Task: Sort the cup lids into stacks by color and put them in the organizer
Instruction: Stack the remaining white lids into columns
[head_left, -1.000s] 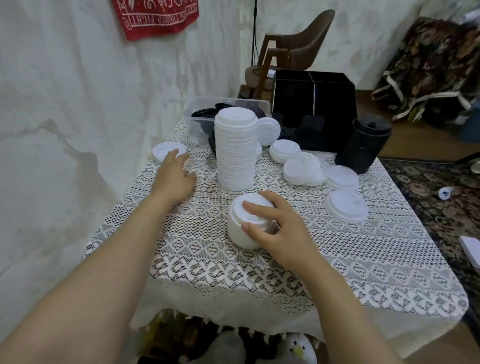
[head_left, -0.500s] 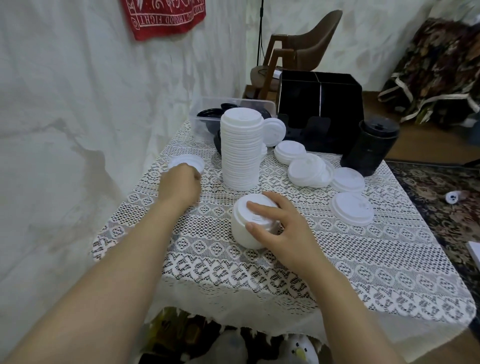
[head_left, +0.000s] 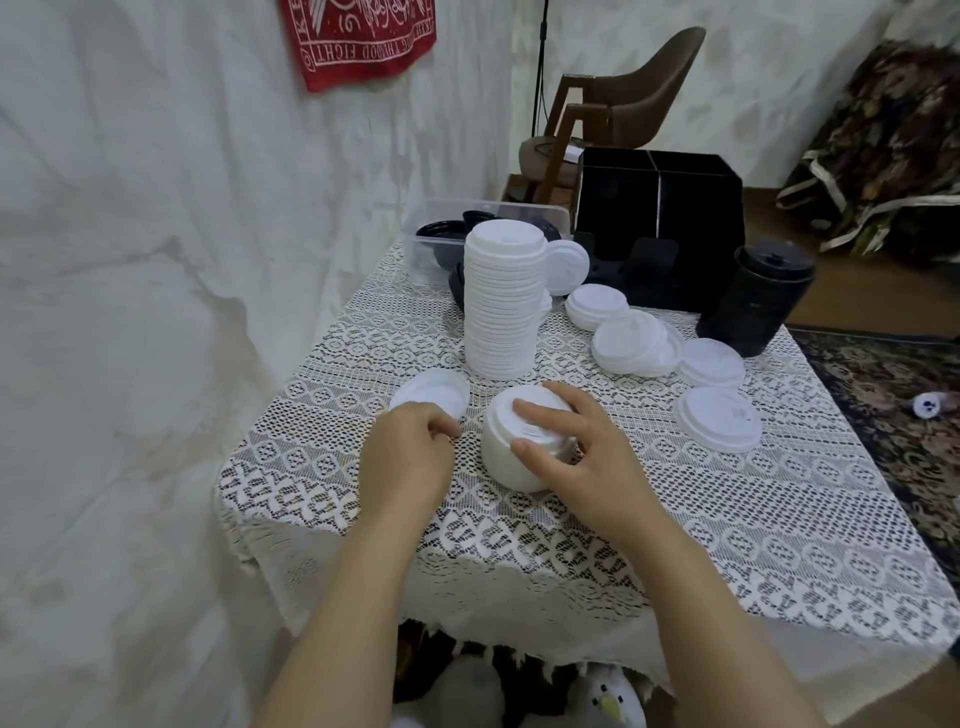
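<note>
White plastic cup lids, short stack (head_left: 511, 457): stood near the front of the lace-covered tabletop (head_left: 675, 519), under the right hand (head_left: 576, 457). That hand gripped it, index finger laid across the top lid, thumb against the near side, the other fingers curled round the right side.

Single white plastic lid (head_left: 431, 397): lay flat just left of the short stack, apart from it. The left hand (head_left: 410, 457) had its fingers curled onto the lid's near rim and held it there.

Tall column of stacked white lids (head_left: 501, 306): stood upright just behind both hands, untouched.

Loose white lids, right of the column: one leaning on edge (head_left: 566, 267); a low flat pile (head_left: 597, 306); a slumped, overlapping pile (head_left: 634, 343); and two further lids (head_left: 711, 364) (head_left: 719, 418) lying flat towards the right.

Black box-shaped organizer with a centre divider (head_left: 660, 208): stood at the back of the tabletop, behind the loose lids.

Black lids, tall stack (head_left: 753, 301): upright at the organizer's right front corner.

Clear plastic tub (head_left: 431, 228): back left, behind the tall column, with black lids inside.

Red printed cloth (head_left: 358, 41): hung on the wall.

Brown chair (head_left: 623, 93): stood beyond the tabletop.
</note>
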